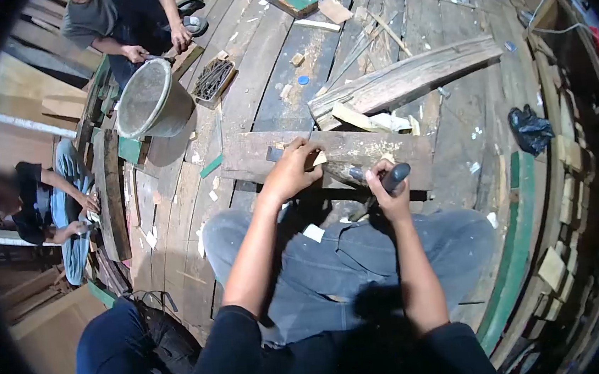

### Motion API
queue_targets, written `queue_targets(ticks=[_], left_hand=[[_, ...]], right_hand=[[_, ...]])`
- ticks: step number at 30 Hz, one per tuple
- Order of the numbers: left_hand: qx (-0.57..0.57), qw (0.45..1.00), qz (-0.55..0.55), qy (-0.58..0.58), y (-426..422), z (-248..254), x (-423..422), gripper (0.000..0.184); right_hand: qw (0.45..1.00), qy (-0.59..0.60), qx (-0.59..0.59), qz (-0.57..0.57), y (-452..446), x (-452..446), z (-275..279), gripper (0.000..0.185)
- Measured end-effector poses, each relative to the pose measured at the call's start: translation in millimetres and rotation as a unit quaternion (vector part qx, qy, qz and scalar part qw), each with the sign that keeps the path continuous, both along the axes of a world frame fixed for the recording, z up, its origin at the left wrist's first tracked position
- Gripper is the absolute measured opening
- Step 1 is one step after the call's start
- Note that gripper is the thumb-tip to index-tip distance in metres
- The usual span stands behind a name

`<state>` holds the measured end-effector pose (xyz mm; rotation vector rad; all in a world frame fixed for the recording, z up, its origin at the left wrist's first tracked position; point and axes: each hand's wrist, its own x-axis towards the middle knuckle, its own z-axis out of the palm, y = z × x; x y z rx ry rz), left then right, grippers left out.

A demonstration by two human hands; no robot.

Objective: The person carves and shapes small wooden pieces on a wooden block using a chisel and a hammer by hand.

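My left hand (292, 170) rests over a reddish-brown plank (400, 151) in front of my knees, its fingers closed on a small pale wood piece (320, 158). In my right hand (391, 197) is the black handle of a knife (395, 176). Its dark blade points left toward the left hand and lies by the plank's near edge; part of it is hard to make out. Light wood shavings are scattered on the plank. A white scrap (313, 233) lies on my lap.
Beyond the plank lie a thick weathered beam (411, 81) and pale offcuts (354, 118). A grey bucket (177, 108) and a wooden box of thin dark pieces (213, 79) stand front left. Other people sit along the left. A black plastic bag (530, 129) lies right, near stacked wood (552, 268).
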<state>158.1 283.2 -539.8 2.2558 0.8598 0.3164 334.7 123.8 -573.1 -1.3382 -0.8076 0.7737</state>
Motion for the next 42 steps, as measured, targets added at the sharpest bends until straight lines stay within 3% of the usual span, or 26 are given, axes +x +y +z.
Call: queue_targets(ticks=[3,4,5,7,8,9,11,14,23,25,32,35,39,42], left_hand=[[0.004,0.996,0.015,0.086,8.1,4.2,2.4,0.044],[-0.038,0.996,-0.03,0.072,17.7,1.5,-3.7,0.044],[-0.109,0.984,-0.038,0.137,20.5,12.8,-0.2,0.048],[-0.06,0.996,-0.051,0.046,8.2,-4.5,-2.5,0.045],[-0.018,0.992,-0.042,0.115,-1.1,-7.1,5.9,0.056],[0.028,0.981,-0.055,0.182,-8.1,-14.1,11.7,0.055],[0.128,0.975,-0.07,0.17,-13.1,-37.5,17.7,0.052],[0.172,0.975,-0.048,0.131,-9.3,-51.3,17.9,0.044],[0.157,0.953,-0.036,0.257,-4.3,-48.1,9.8,0.019],[0.119,0.943,-0.041,0.309,-7.1,-42.1,8.1,0.025],[-0.032,0.99,-0.049,0.131,6.9,-17.7,-4.6,0.045],[0.049,0.997,0.009,0.052,-2.0,-28.8,9.7,0.048],[0.109,0.994,0.009,-0.015,-7.0,-42.5,19.9,0.047],[0.042,0.999,0.0,-0.029,-0.3,-53.4,14.5,0.038]], right_hand=[[0.998,0.041,-0.039,0.037,-3.1,4.0,16.7,0.015],[0.998,0.034,-0.042,0.034,-4.9,4.6,12.7,0.014],[0.998,0.026,-0.045,0.033,-6.1,4.3,10.0,0.014],[0.998,0.038,-0.04,0.013,-4.6,-0.3,10.4,0.011],[0.998,0.044,-0.044,0.008,-3.8,-1.4,11.5,0.011],[0.998,0.047,-0.048,0.006,-3.0,-2.4,12.9,0.01],[0.998,0.027,-0.051,-0.006,-3.0,-3.3,7.4,0.01],[0.998,0.026,-0.057,-0.005,-3.6,-3.6,3.8,0.011],[0.995,0.062,-0.072,-0.039,-8.3,-8.9,7.4,0.012],[0.996,0.065,-0.051,-0.044,-8.3,-10.7,7.8,0.011],[0.996,0.065,-0.03,-0.048,-8.3,-11.3,9.0,0.011],[0.997,0.051,-0.022,-0.047,-7.3,-12.2,8.5,0.011],[0.998,0.042,-0.016,-0.05,-6.6,-12.2,7.4,0.011],[0.998,0.027,-0.009,-0.054,-6.8,-12.5,6.4,0.01]])
